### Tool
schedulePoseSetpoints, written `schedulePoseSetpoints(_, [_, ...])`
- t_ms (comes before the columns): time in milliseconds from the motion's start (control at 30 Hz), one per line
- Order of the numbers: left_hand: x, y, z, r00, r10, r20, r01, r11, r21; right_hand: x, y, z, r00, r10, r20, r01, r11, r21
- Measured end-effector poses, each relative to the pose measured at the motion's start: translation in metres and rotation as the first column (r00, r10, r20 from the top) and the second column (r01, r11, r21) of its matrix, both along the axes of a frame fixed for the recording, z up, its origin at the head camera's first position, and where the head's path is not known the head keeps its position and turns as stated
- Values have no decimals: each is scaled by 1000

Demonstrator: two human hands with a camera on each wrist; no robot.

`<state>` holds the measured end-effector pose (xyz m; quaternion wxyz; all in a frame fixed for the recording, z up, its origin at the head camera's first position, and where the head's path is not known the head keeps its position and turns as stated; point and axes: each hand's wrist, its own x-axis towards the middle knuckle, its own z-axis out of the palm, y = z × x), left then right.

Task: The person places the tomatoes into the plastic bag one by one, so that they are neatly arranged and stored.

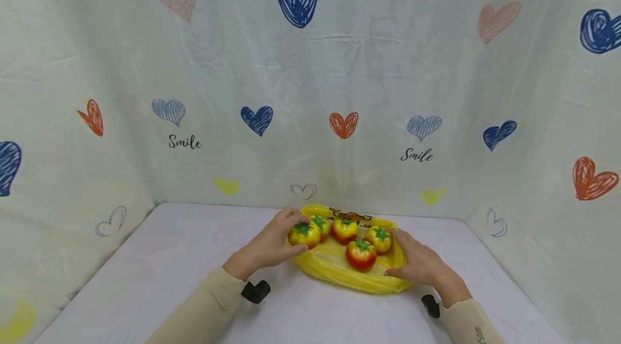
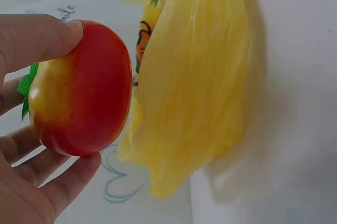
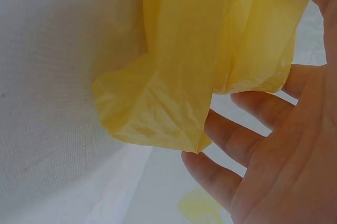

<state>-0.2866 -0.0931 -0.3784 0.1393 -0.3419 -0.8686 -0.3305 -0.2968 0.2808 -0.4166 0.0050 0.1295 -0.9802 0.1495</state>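
A yellow plastic bag lies spread on the table with its mouth facing up. My left hand holds a yellow-and-red tomato with a green leafy top at the bag's left rim. In the left wrist view, thumb and fingers grip this tomato beside the bag's hanging side. Several similar tomatoes sit inside the bag. At the bag's right side rests my right hand, thumb at the front rim. Its spread fingers touch the outside of the bag in the right wrist view.
A white cloth covers the table. Behind and at both sides hangs a pale curtain printed with hearts and words. Black wrist mounts sit under both forearms.
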Motion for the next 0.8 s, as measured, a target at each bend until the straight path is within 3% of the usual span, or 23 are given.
schedulePoseSetpoints(167, [-1,6,2,1000,-12,-3,12,1000,-12,1,-1,0,999,-18,27,18,1000,1])
schedulePoseSetpoints(367, [-6,15,4,1000,-24,-1,24,999,-27,1,-1,2,1000,-4,5,4,1000,5])
schedulePoseSetpoints(800, [-19,30,0,993,-24,113,29,999,-40,-1,0,1,1000,-6,8,6,1000,6])
